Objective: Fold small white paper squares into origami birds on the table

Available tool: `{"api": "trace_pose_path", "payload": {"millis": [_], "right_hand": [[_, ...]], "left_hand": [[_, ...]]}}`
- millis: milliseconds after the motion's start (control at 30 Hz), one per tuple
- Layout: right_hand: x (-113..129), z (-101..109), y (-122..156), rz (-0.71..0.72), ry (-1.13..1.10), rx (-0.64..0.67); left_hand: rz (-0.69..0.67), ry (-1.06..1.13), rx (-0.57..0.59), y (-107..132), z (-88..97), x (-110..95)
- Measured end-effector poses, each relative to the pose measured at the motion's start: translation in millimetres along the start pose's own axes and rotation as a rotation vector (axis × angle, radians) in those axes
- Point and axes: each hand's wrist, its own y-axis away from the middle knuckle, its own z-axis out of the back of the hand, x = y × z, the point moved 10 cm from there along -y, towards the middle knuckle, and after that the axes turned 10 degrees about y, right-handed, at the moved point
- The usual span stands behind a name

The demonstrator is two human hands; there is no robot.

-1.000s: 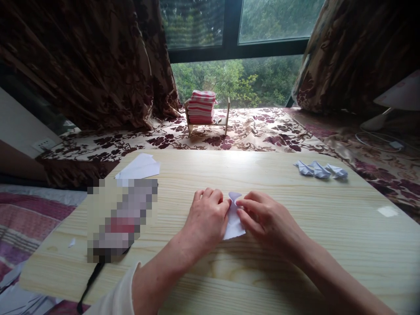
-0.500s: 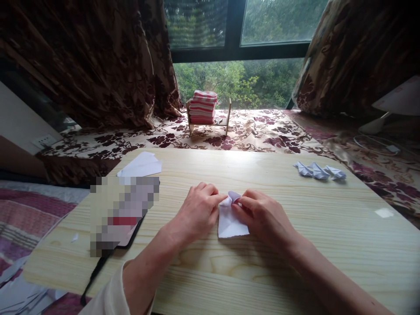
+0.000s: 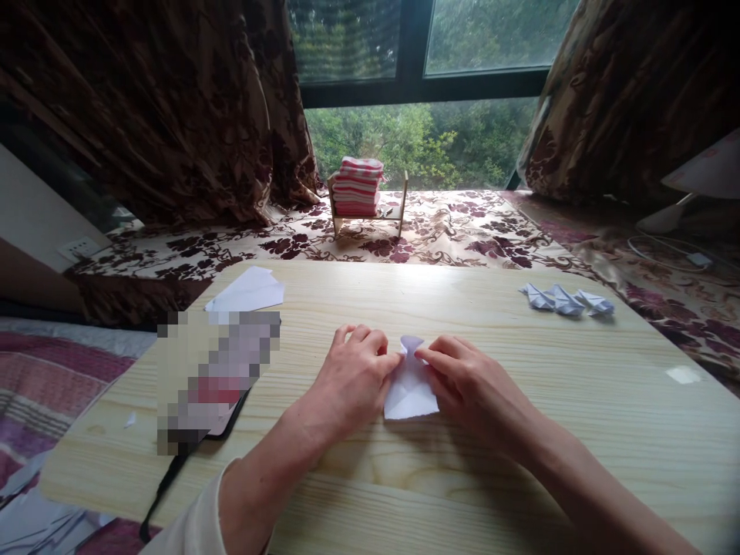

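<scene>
A small white sheet of paper (image 3: 412,393) lies on the wooden table between my hands, creased, with its far end curled up and its sides drawn inward. My left hand (image 3: 358,370) pinches the paper's left edge, thumb toward the middle. On the opposite edge, my right hand (image 3: 462,370) grips the paper between thumb and forefinger. Parts of the paper's sides are hidden beneath the fingers. Folded white paper pieces (image 3: 567,301) sit in a short row toward the table's far right.
Loose white paper (image 3: 246,290) lies at the far left, above a partly blurred phone (image 3: 231,416) with a black strap (image 3: 159,493). Small scraps are on the table (image 3: 578,447). Striped folded cloths (image 3: 357,189) fill a little rack on the window ledge.
Both hands have shifted slightly on the paper. My left forefinger has drawn back from the far end, and the paper's sides now bend inward more evenly. The view has moved a little.
</scene>
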Motion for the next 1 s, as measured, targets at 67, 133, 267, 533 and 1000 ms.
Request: {"api": "trace_pose_path", "payload": {"millis": [67,133,267,533,1000], "right_hand": [[0.8,0.5,2.5,0.034,-0.030,0.003],[1.0,0.1,4.1,0.047,-0.034,0.016],[1.3,-1.0,5.3,0.048,0.013,0.044],[-0.4,-0.2,6.7,0.018,0.100,0.070],[-5.0,-2.9,7.0,-0.019,0.045,0.081]], "left_hand": [[-0.001,0.008,-0.012,-0.3,-0.2,-0.3],[0.001,0.014,-0.019,-0.5,-0.5,-0.4],[0.009,0.029,-0.023,-0.7,-1.4,-0.6],[-0.007,0.097,-0.050,0.4,3.5,-1.1],[-0.063,0.132,-0.006,7.5,2.5,-19.5]]}}
